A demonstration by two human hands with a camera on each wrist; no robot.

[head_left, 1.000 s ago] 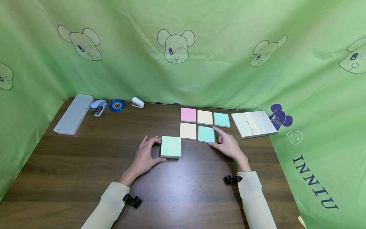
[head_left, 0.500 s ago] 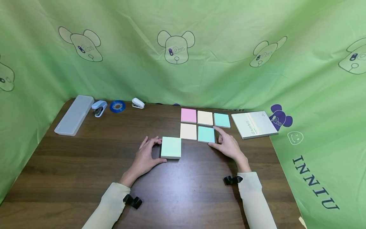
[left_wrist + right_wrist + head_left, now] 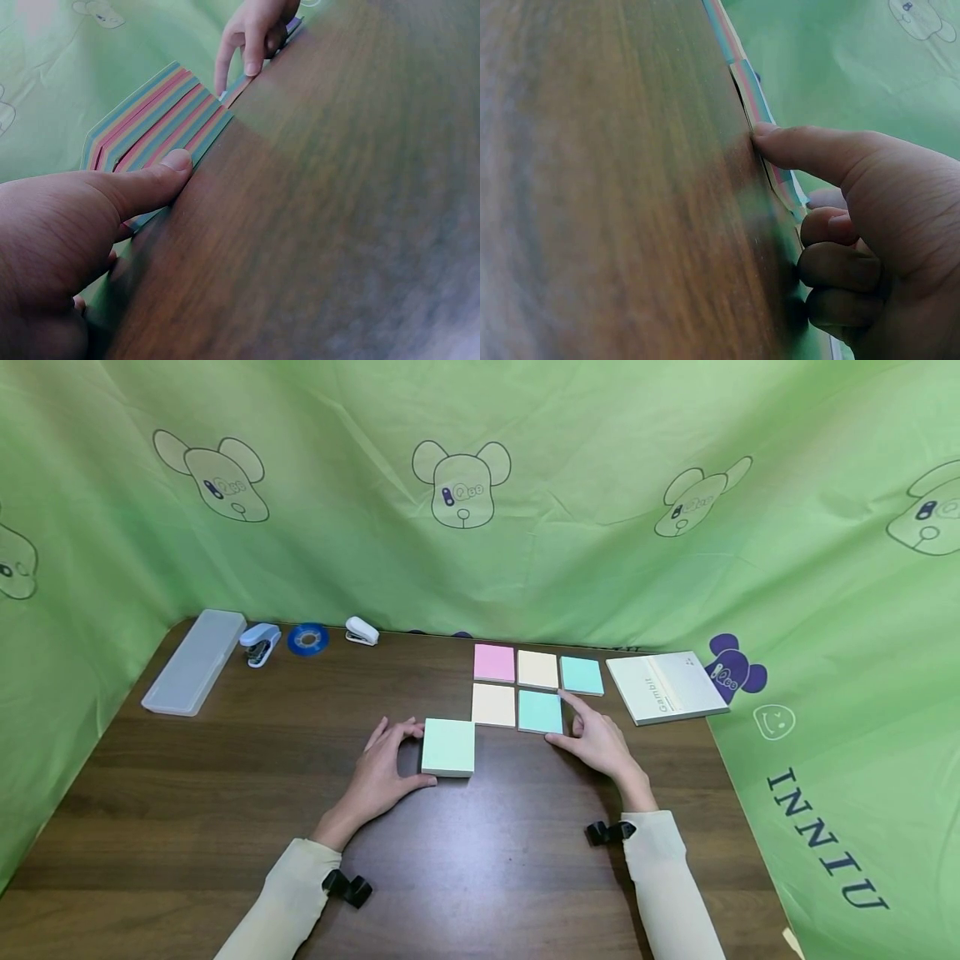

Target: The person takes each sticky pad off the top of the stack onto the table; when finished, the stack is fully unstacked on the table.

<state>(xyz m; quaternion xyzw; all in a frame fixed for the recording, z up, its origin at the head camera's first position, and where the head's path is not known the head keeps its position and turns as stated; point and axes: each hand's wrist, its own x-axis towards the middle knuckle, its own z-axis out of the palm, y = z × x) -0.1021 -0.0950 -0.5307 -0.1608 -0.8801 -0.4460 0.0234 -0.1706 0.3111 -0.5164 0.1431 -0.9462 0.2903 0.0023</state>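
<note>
A thick stack of sticky notes (image 3: 448, 747), pale green on top, stands on the table before my left hand (image 3: 378, 778). That hand grips its left side, thumb on the front face and fingertips at the back left corner. Striped coloured layers show on the stack (image 3: 169, 124) in the left wrist view. To the right, my right hand (image 3: 600, 745) pinches a thin teal sticky note pad (image 3: 540, 711) between thumb at the near edge and index finger at the far right corner. Its other fingers are curled under, as the right wrist view shows.
Beside the teal pad lies a cream pad (image 3: 493, 704). Behind are pink (image 3: 493, 662), cream (image 3: 537, 668) and teal (image 3: 581, 675) pads. A white box (image 3: 667, 685) lies right. A plastic case (image 3: 195, 662), blue stapler (image 3: 259, 643), blue tape roll (image 3: 318, 632) and white stapler (image 3: 362, 630) line the back left.
</note>
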